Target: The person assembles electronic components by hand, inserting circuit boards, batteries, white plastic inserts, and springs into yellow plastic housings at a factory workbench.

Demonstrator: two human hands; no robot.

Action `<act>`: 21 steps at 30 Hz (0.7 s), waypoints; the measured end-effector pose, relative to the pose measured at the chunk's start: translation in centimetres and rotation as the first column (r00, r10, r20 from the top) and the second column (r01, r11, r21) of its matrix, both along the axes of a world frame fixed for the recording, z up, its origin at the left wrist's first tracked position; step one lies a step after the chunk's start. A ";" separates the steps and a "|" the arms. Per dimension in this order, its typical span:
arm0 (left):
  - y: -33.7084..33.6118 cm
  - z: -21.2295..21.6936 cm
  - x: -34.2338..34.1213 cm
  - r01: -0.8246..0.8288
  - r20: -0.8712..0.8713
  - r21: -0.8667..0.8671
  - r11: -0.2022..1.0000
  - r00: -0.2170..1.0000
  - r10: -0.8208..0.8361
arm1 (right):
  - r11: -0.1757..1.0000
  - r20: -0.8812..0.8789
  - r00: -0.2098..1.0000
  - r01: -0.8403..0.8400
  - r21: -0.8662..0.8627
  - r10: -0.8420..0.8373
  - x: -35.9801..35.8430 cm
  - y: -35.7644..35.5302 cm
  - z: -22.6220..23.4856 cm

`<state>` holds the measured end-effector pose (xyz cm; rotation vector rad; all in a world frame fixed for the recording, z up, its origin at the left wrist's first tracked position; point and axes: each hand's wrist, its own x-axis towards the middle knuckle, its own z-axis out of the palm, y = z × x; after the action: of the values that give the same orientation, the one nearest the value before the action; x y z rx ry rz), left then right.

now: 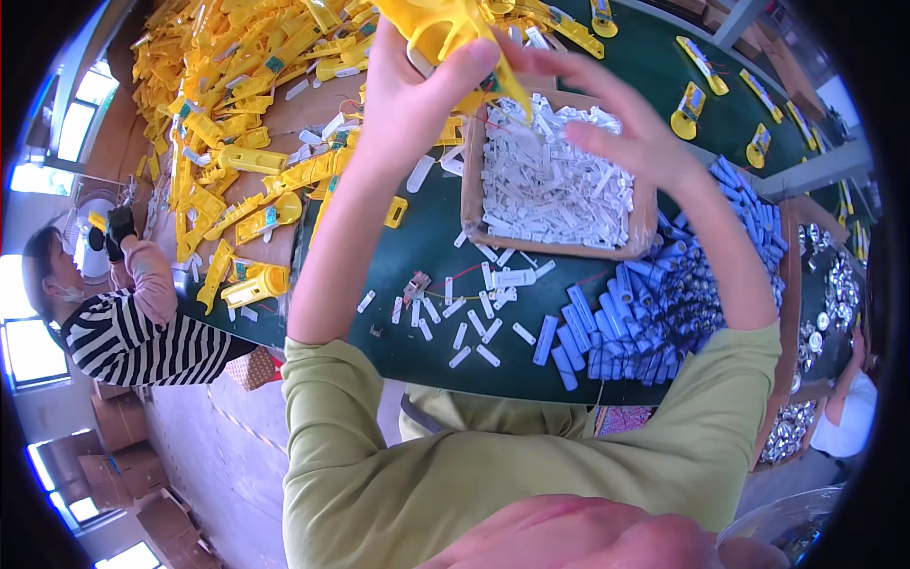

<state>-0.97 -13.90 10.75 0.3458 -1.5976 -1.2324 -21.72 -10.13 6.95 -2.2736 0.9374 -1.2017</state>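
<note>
High in the view, my left hand (409, 100) is closed on a yellow plastic housing (445, 24), with the thumb pressed against its side. The upper edge of the picture cuts the housing off. My right hand (630, 123) is just right of it, fingers stretched and apart, slightly blurred. Its fingertips come close to the housing; whether they touch cannot be made out. Below the right hand stands a cardboard box (559, 248) full of small white plastic strips (550, 194). More white strips (483, 308) lie scattered on the dark green tabletop (398, 275) between my forearms.
A large heap of yellow housings (246, 85) covers the left side. Blue cylinders with wires (616, 322) are piled near my right forearm. Yellow pieces (689, 104) stand spaced apart at the far right, beyond a metal post. Other people work at left (133, 313) and right (846, 412).
</note>
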 end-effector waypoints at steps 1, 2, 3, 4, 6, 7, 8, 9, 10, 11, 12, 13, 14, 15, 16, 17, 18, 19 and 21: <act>1.2 1.1 -0.2 0.013 -0.009 -0.008 1.000 1.000 -0.014 | 0.996 0.081 0.995 -0.064 0.067 0.059 2.0 1.9 1.0; 2.5 2.0 -0.4 0.018 -0.015 0.096 0.995 1.000 -0.017 | 0.996 0.082 0.995 -0.058 0.064 0.052 3.2 2.8 1.0; 3.3 2.5 -0.5 0.023 -0.021 0.200 0.980 1.000 -0.019 | 0.901 0.353 0.922 -0.280 0.331 0.157 4.2 3.6 0.5; 2.6 1.6 0.3 0.098 -0.106 0.037 0.994 0.990 -0.094 | 0.694 0.606 0.776 -0.535 0.482 0.177 5.4 4.6 0.6; 3.4 1.8 1.3 0.149 -0.155 0.058 0.987 0.978 -0.138 | 0.600 0.627 0.755 -0.595 0.535 0.190 6.7 7.0 0.3; 3.9 1.7 1.5 0.213 -0.203 0.093 0.973 0.960 -0.191 | 0.496 0.652 0.737 -0.640 0.587 0.178 7.2 8.4 0.2; 4.3 1.8 1.8 0.278 -0.253 0.126 0.952 0.937 -0.241 | 0.496 0.650 0.738 -0.639 0.588 0.181 7.6 9.5 0.5; 4.6 1.9 2.1 0.276 -0.255 0.125 0.953 0.937 -0.238 | 0.481 0.615 0.779 -0.588 0.651 0.120 7.9 10.6 0.9; 4.9 2.2 2.2 0.285 -0.306 0.129 0.950 0.922 -0.235 | 0.464 0.575 0.816 -0.532 0.708 0.058 8.2 11.5 1.2; 5.2 2.4 2.3 0.294 -0.357 0.134 0.946 0.905 -0.231 | 0.465 0.575 0.816 -0.531 0.708 0.058 8.2 12.4 1.3; 5.4 2.2 2.6 0.219 -0.339 0.201 0.955 0.930 -0.142 | 0.419 0.651 0.759 -0.594 0.687 0.009 8.1 13.3 1.3; 5.3 1.9 2.9 0.215 -0.339 0.200 0.956 0.930 -0.138 | 0.371 0.718 0.694 -0.657 0.656 -0.041 8.2 13.9 1.5; 5.1 1.6 3.2 0.043 -0.231 0.156 0.987 0.973 -0.006 | 0.537 0.641 0.765 -0.518 0.666 -0.058 8.5 14.5 2.6; 5.0 1.3 3.5 -0.126 -0.128 0.094 0.988 0.982 0.137 | 0.641 0.622 0.777 -0.429 0.637 -0.099 8.2 15.2 3.4; 4.6 1.2 4.4 -0.174 0.065 0.148 0.974 0.984 0.166 | 0.737 0.605 0.781 -0.315 0.598 -0.157 7.0 15.8 3.9; 4.8 0.7 4.6 -0.177 0.063 0.145 0.973 0.984 0.170 | 0.759 0.640 0.755 -0.330 0.561 -0.145 5.8 16.0 4.3; 5.2 0.0 4.9 -0.090 0.068 0.125 0.988 0.994 0.082 | 0.779 0.673 0.728 -0.344 0.523 -0.130 4.4 15.9 4.5; 5.6 -0.4 4.7 0.012 0.076 0.109 0.994 0.997 -0.021 | 0.767 0.803 0.579 -0.578 0.279 0.144 3.7 14.8 4.9; 7.3 -0.9 4.3 0.067 0.112 0.173 0.983 0.990 -0.087 | 0.774 0.934 0.358 -0.594 0.219 0.010 4.0 15.7 6.5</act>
<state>3.32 -6.58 9.89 0.4762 -1.6242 -1.4342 -17.67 5.62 13.45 -0.9426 0.2587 -1.4499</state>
